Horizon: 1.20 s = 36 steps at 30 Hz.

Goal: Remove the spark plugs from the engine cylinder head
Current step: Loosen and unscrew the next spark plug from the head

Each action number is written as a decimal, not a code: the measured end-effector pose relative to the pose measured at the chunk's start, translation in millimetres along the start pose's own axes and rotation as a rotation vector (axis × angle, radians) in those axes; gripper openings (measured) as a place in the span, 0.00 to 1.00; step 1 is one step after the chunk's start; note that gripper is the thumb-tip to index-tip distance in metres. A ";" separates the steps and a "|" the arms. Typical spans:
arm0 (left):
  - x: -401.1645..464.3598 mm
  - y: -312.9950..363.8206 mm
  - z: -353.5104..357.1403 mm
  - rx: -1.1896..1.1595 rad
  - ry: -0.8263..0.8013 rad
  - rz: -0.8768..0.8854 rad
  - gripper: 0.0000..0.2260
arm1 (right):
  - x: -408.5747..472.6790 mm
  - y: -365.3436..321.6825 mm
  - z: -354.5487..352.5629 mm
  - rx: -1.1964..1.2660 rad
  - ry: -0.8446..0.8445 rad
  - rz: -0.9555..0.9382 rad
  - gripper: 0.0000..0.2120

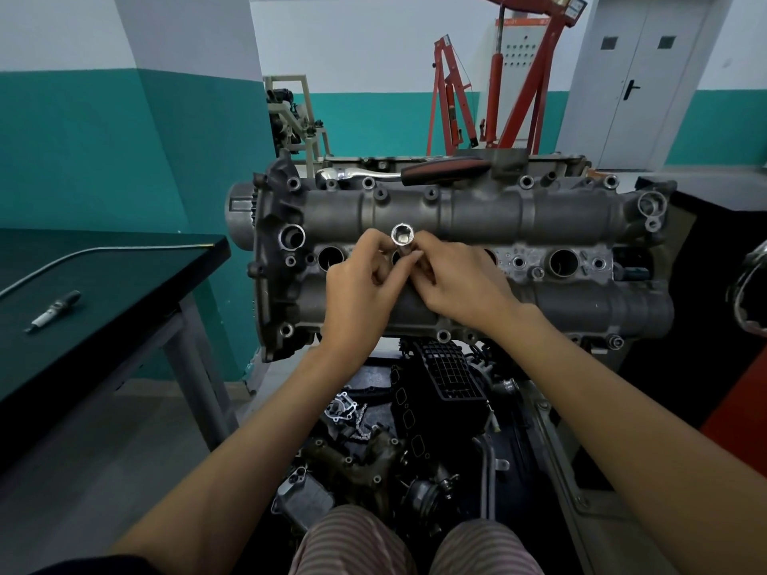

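A grey engine cylinder head (539, 209) lies across the middle of the view, with a row of round spark plug wells; one open well (330, 256) is at the left and another (563, 262) at the right. My left hand (361, 284) and my right hand (460, 280) meet over the second well, both gripping a shiny spark plug socket (401, 235) that stands upright with its hollow end up. Its lower part is hidden by my fingers. A removed spark plug (54, 311) lies on the dark table at the left.
A ratchet with a red and black handle (440, 170) rests on the head's far edge. The dark table (124, 292) at the left also bears a thin bent rod (83, 255). Loose engine parts (394, 429) lie below. Red engine cranes (498, 85) stand behind.
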<state>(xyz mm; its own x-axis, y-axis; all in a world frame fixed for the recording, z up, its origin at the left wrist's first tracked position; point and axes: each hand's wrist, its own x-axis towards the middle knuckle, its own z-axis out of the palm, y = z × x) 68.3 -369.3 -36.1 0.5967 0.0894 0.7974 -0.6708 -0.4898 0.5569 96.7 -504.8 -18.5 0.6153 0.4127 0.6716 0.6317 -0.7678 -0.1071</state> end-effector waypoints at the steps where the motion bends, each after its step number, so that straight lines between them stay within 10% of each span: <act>1: 0.5 -0.1 1.4 -0.020 0.013 -0.029 0.13 | 0.8 -1.1 -0.4 0.051 -0.013 0.041 0.13; 36: -7.1 0.8 6.3 0.073 0.017 0.019 0.07 | 0.5 -0.7 -0.1 0.280 -0.007 0.211 0.06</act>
<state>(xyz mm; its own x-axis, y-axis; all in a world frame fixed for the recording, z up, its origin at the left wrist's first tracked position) 66.3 -375.8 -42.8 0.5762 0.0944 0.8118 -0.6473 -0.5537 0.5239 96.6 -504.1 -18.0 0.7487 0.2636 0.6083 0.5945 -0.6730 -0.4401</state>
